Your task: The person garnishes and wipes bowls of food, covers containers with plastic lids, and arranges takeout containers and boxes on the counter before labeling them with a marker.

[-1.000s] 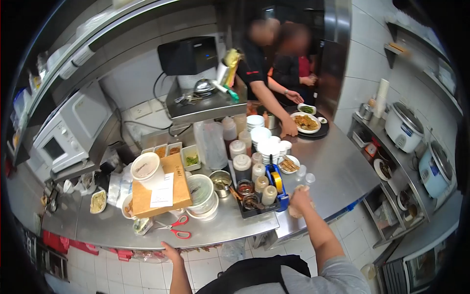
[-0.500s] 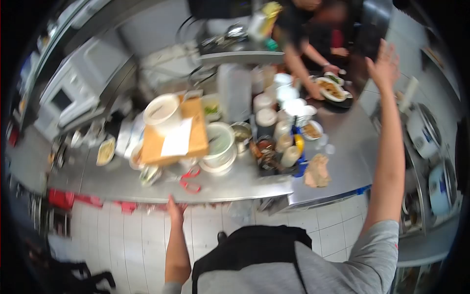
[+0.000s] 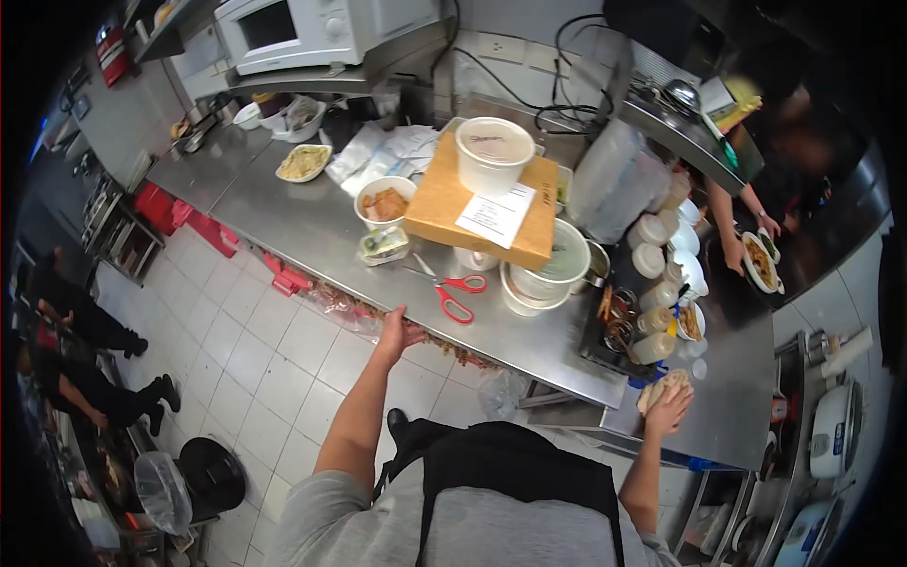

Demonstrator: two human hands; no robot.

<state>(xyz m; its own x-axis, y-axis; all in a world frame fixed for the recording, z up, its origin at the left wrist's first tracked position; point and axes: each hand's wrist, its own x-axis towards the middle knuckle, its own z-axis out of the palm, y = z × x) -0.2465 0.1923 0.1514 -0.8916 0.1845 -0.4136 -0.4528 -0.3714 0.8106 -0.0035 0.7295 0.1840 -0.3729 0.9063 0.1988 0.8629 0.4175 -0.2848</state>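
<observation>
My right hand (image 3: 668, 408) lies over a crumpled beige cloth (image 3: 654, 391) near the counter's front edge on the right, its fingers bent onto the fabric. Part of the cloth is hidden beneath the palm. My left hand (image 3: 402, 334) is at the front edge of the steel counter (image 3: 350, 274), thumb apart from the fingers, with nothing seen in it. Just beyond it lie red-handled scissors (image 3: 457, 299), their handles toward the edge. A cardboard box (image 3: 430, 198) with a paper sheet (image 3: 498, 215) and a lidded white tub (image 3: 493, 156) on top stands behind them.
Left of the box are a bowl of orange-brown food (image 3: 385, 203) and a dish of pale food (image 3: 303, 163). Lidded tubs (image 3: 555, 260) and sauce bottles (image 3: 654, 321) crowd the right. Another person's hands (image 3: 735, 253) hold a filled plate (image 3: 760, 262). People stand at far left.
My right hand has come down from raised at the right onto the cloth. The view has turned left. My left hand remains by the counter edge.
</observation>
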